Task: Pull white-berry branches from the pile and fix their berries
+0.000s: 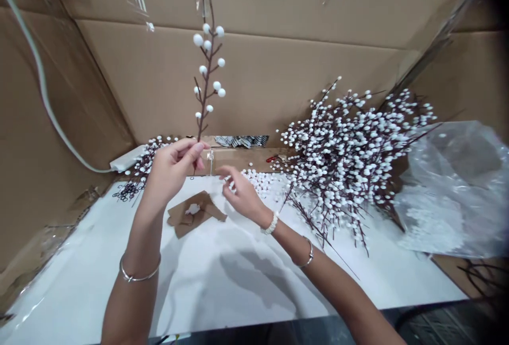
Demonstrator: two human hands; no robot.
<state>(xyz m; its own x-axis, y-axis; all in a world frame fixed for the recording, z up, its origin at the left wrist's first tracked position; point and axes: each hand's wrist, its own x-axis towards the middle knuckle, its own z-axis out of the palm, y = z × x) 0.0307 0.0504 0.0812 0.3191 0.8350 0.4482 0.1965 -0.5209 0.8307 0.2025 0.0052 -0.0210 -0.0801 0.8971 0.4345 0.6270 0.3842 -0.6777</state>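
My left hand pinches an artificial berry branch by its lower stem and holds it upright. The branch has a dark brown stem with white berries on short twigs; some twig tips are bare. To the right and a little lower is my right hand, its fingers loosely curved and apart, with nothing visible in them. It hovers in front of a heap of loose white berries on the white tabletop. Under the hands lies a torn piece of brown cardboard with a white scrap on it.
A large pile of white-berry branches fills the right side, beside a clear plastic bag. At left, more berry branches lie near a white power strip and cable. Cardboard walls enclose the table.
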